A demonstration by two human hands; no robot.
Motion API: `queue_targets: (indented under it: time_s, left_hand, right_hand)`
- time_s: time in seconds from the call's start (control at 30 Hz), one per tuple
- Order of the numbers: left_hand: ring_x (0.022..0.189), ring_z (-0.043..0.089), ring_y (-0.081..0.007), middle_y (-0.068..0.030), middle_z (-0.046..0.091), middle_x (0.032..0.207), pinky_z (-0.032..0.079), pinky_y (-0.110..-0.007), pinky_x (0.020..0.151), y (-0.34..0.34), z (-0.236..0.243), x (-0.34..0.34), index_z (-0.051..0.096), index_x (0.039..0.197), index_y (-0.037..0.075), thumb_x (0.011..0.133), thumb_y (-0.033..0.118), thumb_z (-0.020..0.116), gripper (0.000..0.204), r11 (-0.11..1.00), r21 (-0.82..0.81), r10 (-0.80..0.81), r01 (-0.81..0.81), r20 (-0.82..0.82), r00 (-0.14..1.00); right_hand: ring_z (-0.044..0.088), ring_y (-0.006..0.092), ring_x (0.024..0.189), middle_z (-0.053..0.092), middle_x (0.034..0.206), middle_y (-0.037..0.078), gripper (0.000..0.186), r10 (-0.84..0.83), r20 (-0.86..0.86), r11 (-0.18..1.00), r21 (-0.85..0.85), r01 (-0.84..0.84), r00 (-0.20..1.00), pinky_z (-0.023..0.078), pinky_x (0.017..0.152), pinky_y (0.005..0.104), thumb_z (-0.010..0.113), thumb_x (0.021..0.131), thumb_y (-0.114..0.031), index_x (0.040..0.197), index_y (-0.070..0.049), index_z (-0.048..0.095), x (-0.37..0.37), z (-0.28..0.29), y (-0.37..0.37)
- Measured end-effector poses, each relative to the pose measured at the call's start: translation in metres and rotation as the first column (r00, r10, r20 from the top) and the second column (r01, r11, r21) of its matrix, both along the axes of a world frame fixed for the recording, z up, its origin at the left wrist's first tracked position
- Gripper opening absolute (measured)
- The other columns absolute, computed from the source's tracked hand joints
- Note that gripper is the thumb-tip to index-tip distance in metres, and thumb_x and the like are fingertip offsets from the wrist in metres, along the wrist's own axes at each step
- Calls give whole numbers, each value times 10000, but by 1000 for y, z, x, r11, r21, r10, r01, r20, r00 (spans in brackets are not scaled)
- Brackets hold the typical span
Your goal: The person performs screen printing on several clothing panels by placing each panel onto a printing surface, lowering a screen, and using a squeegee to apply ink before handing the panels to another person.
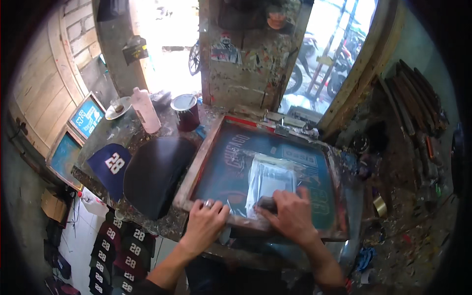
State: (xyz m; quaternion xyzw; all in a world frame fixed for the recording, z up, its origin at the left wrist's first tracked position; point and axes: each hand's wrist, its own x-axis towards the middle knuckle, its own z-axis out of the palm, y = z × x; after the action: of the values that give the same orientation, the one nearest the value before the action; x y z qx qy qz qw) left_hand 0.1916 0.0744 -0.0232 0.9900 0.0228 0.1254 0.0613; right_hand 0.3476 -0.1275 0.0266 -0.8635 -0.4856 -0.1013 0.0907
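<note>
A wooden-framed printing screen with blue-green mesh lies on the bench in front of me. White ink is smeared around a pale rectangular area near its middle. My left hand, with a ring on one finger, is closed over the frame's near edge. In my right hand is a small dark squeegee, held low on the mesh at the near end of the ink. The fingers are slightly blurred, and the squeegee's blade is mostly hidden.
Left of the screen are a black curved platen and a navy cap panel. Behind them stand a pinkish bottle and a dark red paint can. Metal hinges line the screen's far edge. Printed panels cover the floor at lower left.
</note>
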Motion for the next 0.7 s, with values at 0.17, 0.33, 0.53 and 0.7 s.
queue_targets:
  time_s: [0.17,0.33,0.53,0.7]
  left_hand:
    - [999,593,-299,-100,588,982,446,-455,923,-3,-69,-23,613,997,69,739,302,867,431,985,-162,42,-58,-98,994]
    - [957,577,-295,-98,572,956,432,-451,937,-8,-68,-14,611,993,64,768,342,843,426,985,-167,25,-47,-134,991]
    - [961,602,-259,-69,578,931,429,-440,953,0,-68,-15,616,971,90,765,390,831,423,987,-146,60,-68,-57,997]
    - [967,596,-275,-81,574,935,435,-433,942,-4,-63,-10,616,982,67,719,344,854,451,972,-225,41,-73,-144,989]
  right_hand:
    - [698,285,831,691,867,92,156,73,-303,986,-118,-114,950,477,952,534,701,844,-119,993,-126,656,10,-80,-13]
    - [702,283,837,683,867,78,131,121,64,989,83,-126,991,450,1021,545,687,870,-130,997,-140,662,40,-106,-7]
    - [730,295,916,709,930,86,240,55,34,997,-51,-53,998,402,1100,590,696,883,-110,1117,-97,645,131,-94,53]
    - [713,288,893,678,886,95,244,34,24,999,-3,-34,999,485,1040,511,692,849,-79,1091,-82,663,76,-116,24]
